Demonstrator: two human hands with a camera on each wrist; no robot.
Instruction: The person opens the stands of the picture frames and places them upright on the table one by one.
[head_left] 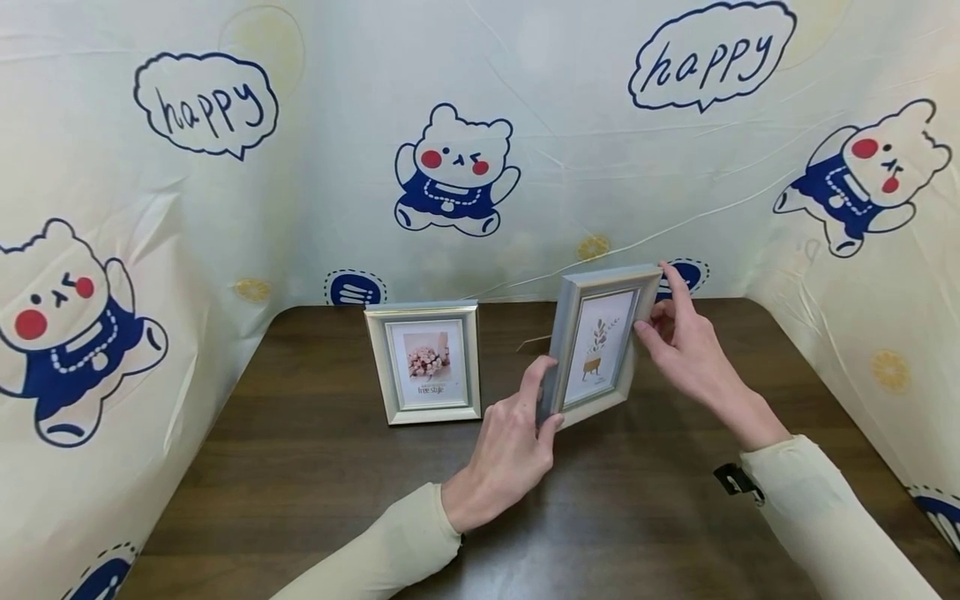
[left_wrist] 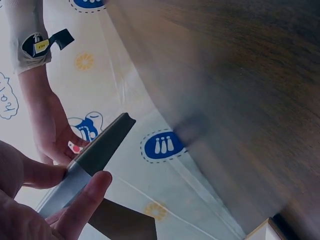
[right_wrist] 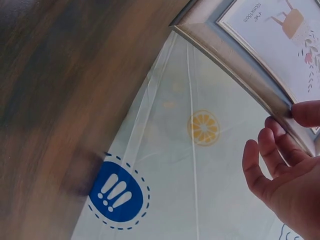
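Note:
Both hands hold a silver-grey photo frame (head_left: 600, 346) with a plant-in-pot print, upright and turned to face partly right. My left hand (head_left: 506, 450) pinches its left side near the bottom, thumb in front. At the upper right side, my right hand (head_left: 693, 354) grips the edge between thumb and fingers, the index finger reaching up to the top corner. In the left wrist view the frame (left_wrist: 95, 160) is seen edge-on, with a dark flat panel (left_wrist: 127, 220) behind it. The frame's lower edge appears raised above the table.
A second photo frame (head_left: 431, 367) with a pink flower print stands on the dark wooden table (head_left: 300, 467), left of the held one. Behind and beside the table hangs a pale cloth (head_left: 570, 167) printed with bears. A thin strand (head_left: 534, 340) lies near the back.

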